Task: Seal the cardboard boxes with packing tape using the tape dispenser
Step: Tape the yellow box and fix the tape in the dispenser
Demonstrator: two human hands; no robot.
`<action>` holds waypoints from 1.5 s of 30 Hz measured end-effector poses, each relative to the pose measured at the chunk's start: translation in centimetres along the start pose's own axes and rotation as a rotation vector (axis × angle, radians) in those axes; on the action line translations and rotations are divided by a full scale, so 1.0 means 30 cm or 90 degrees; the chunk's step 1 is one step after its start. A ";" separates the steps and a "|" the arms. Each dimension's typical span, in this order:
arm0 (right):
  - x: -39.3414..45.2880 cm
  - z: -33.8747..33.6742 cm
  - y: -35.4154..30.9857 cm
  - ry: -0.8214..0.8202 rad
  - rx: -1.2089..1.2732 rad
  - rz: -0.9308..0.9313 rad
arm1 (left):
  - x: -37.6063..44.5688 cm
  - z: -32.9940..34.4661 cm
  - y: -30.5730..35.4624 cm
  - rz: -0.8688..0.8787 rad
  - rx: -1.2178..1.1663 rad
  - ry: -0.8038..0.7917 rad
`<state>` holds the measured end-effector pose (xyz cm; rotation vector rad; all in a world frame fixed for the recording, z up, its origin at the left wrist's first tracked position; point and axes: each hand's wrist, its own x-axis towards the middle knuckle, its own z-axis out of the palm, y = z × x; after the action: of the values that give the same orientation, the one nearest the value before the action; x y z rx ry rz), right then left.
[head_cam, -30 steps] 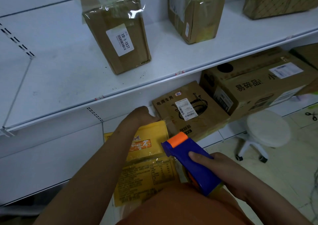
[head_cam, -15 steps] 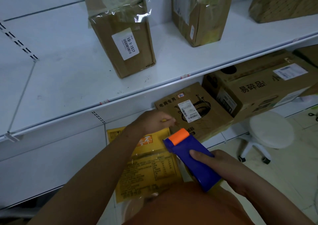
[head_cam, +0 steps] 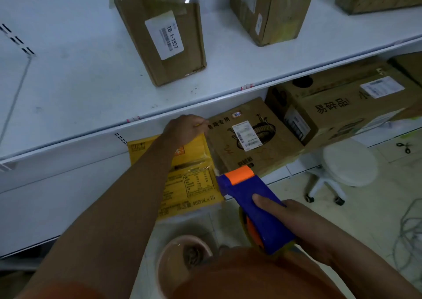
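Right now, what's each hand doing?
Left hand: closed, pinching something at the yellow box's far edge.
Right hand: closed around the tape dispenser.

White metal shelving (head_cam: 75, 88) running across; white wheeled stool (head_cam: 349, 161) standing on pale tiled floor (head_cam: 374, 209); light staying dim.

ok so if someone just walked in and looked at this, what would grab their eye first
Probably the blue and orange tape dispenser, low and centre, gripped by the right hand with its orange end beside the yellow box. Next, the left hand reaching across to that box's far edge, under the white shelf. Above stands a brown carton with a label reading 10-1-1937.
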<state>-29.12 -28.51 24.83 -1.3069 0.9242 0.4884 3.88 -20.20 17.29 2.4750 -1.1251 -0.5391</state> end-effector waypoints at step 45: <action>0.126 0.205 0.112 0.031 0.013 -0.077 | -0.364 0.055 0.010 0.038 0.132 -0.026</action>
<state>-27.72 -22.55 19.74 -1.3523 0.8826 0.3546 -3.75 -12.26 18.07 2.6047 -1.3280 -0.4795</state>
